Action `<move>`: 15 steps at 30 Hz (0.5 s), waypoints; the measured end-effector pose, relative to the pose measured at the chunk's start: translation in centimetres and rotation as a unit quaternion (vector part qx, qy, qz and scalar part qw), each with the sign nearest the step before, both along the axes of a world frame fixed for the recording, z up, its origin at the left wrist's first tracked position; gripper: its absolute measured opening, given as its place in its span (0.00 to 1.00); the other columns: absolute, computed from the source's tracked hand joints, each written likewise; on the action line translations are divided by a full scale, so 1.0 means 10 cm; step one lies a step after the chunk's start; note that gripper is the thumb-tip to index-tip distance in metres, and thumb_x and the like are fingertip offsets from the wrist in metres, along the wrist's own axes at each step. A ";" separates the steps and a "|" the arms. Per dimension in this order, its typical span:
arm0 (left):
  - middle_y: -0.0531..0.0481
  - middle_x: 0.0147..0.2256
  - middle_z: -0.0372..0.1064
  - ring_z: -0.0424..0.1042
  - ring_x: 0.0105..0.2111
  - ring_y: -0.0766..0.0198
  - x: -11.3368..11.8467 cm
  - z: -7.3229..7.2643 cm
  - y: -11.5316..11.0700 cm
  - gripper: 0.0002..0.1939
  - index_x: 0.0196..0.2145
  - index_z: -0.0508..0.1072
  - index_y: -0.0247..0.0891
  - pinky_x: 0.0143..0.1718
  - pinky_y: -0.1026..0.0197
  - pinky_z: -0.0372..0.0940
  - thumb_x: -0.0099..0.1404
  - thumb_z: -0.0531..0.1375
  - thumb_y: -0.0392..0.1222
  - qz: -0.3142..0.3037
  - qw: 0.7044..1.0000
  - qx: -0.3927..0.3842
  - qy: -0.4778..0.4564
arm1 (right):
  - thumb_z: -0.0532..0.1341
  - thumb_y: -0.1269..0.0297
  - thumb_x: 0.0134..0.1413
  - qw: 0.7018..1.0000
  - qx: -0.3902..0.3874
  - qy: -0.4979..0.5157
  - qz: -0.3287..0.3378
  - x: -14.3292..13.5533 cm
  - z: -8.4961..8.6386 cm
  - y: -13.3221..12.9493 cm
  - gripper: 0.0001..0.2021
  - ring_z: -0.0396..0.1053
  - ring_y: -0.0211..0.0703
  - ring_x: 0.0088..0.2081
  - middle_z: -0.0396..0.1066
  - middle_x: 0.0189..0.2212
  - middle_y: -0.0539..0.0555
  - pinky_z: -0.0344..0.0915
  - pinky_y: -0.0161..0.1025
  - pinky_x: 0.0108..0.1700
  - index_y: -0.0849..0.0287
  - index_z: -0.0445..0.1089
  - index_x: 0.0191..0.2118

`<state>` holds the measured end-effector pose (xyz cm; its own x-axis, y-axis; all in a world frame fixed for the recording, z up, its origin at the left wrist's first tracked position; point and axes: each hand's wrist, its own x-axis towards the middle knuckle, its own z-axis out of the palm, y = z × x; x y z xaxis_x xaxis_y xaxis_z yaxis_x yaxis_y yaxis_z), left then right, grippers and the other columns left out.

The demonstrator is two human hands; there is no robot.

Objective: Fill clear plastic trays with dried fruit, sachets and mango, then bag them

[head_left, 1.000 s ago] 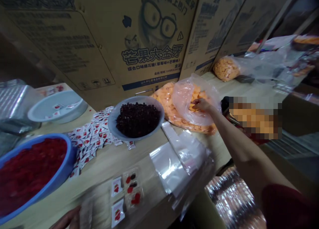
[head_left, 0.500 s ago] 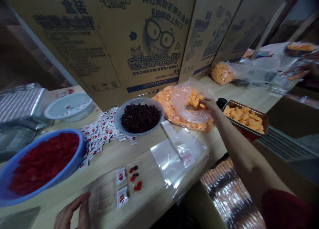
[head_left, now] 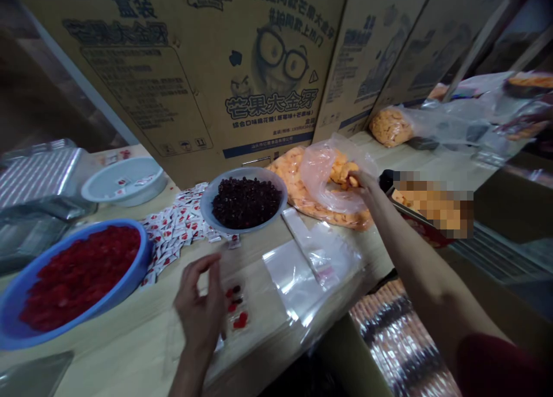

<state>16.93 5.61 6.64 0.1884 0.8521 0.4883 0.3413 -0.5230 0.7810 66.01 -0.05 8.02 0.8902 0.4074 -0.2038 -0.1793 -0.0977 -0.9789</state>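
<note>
My right hand (head_left: 362, 182) reaches into an open clear plastic bag (head_left: 313, 169). Its fingers are closed on an orange puffy candy (head_left: 352, 180), with more such candies around it. My left hand (head_left: 199, 305) hovers over a clear plastic tray (head_left: 249, 322), thumb and forefinger drawn together. Whatever they pinch, if anything, is blurred and see-through. Red and dark candies (head_left: 239, 320) sit in the tray's compartments; the hand hides most of the small white packets beside them.
A blue basin of red candies (head_left: 144, 264) and a bowl of dark candies (head_left: 203, 204) flank a pile of white packets (head_left: 175, 230). Clear bags (head_left: 294, 276) lie at the table's front edge. Large cartons (head_left: 194, 97) stand behind; a blurred-out box (head_left: 427, 212) is at right.
My left hand has moved right and up from the front edge, now over the tray and covering its packets. My right hand stays in the bag, fingers on an orange candy.
</note>
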 end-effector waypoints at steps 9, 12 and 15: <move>0.39 0.52 0.66 0.71 0.44 0.59 2.58 0.35 0.00 0.19 0.52 0.67 0.36 0.47 0.57 0.68 0.64 0.62 0.37 -0.319 0.945 0.011 -0.065 | 0.64 0.76 0.51 0.992 0.098 0.079 -0.005 -0.24 0.24 -0.07 0.15 0.61 0.28 0.17 0.64 0.19 0.43 0.63 0.22 0.18 0.57 0.56 0.25; 0.39 0.50 0.67 0.69 0.50 0.55 3.14 0.19 0.07 0.21 0.51 0.67 0.35 0.53 0.53 0.65 0.60 0.63 0.31 -0.353 0.935 0.033 -0.028 | 0.63 0.76 0.51 0.992 0.096 0.082 0.014 -0.32 0.20 -0.03 0.13 0.62 0.30 0.18 0.65 0.19 0.45 0.64 0.23 0.18 0.57 0.59 0.25; 0.43 0.44 0.71 0.71 0.45 0.57 3.40 0.06 0.15 0.14 0.45 0.70 0.37 0.50 0.55 0.66 0.62 0.59 0.29 -0.364 0.931 0.011 -0.030 | 0.63 0.75 0.51 0.993 0.091 0.071 0.033 -0.36 0.15 0.01 0.10 0.67 0.33 0.21 0.67 0.20 0.46 0.67 0.26 0.20 0.57 0.61 0.26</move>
<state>50.93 7.09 7.21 0.6833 0.4990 0.5330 -0.1541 -0.6150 0.7733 62.46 0.05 9.48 0.8278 0.5057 -0.2428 -0.3152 0.0612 -0.9470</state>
